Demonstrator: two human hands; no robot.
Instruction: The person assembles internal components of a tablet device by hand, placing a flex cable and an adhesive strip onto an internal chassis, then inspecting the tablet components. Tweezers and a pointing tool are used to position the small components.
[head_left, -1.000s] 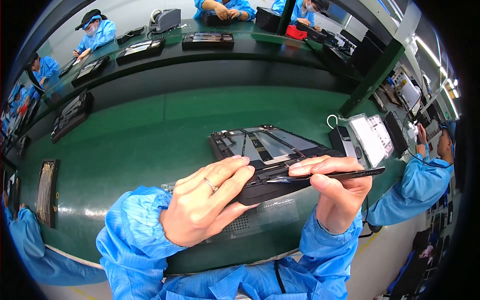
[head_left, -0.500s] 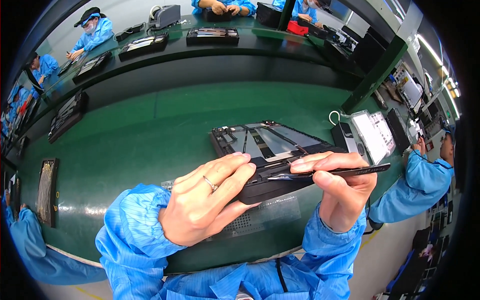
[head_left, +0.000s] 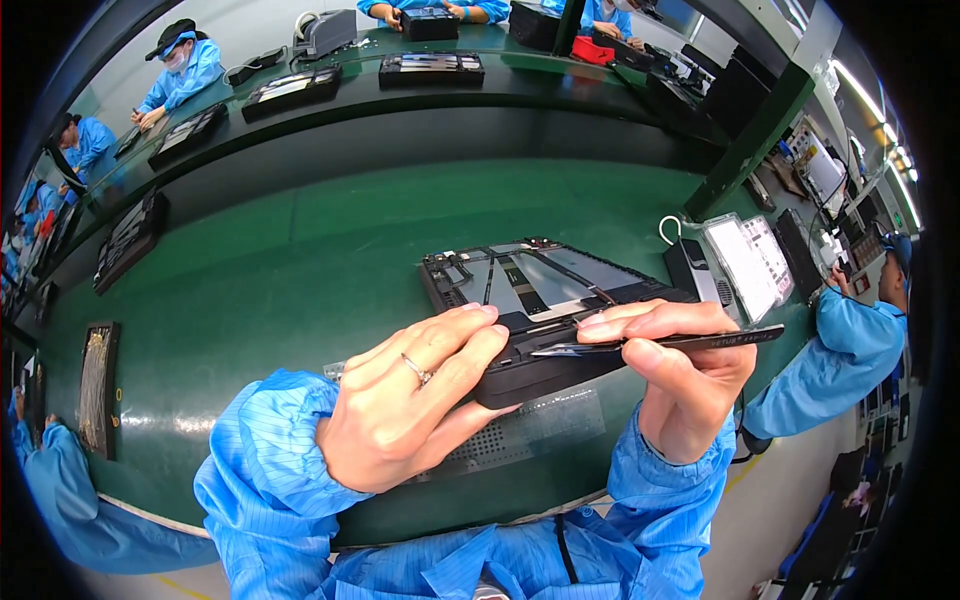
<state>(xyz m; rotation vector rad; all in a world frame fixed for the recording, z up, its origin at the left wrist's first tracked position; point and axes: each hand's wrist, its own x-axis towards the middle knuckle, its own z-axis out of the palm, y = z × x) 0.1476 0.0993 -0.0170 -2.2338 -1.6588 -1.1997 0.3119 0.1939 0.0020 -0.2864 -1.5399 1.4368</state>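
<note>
Over the near part of the green bench, the left hand grips the near left corner of a black tray, fingers laid across the top, thumb along the near side. One finger bears a ring. The right hand is closed on dark tweezers, pinched between thumb and fingers, tips pointing left above the tray's near side; whether they touch cannot be determined. The tray lies directly ahead of the person, slightly right of centre, and carries a flat device with grey plates and dark strips exposed.

Partly under the tray is a clear perforated sheet. Just beyond the right hand stand a small black box with a white loop and clear plastic cases. Well to the left lies a narrow tray of thin strips. Further trays line a raised shelf behind. Co-workers in blue gowns sit around.
</note>
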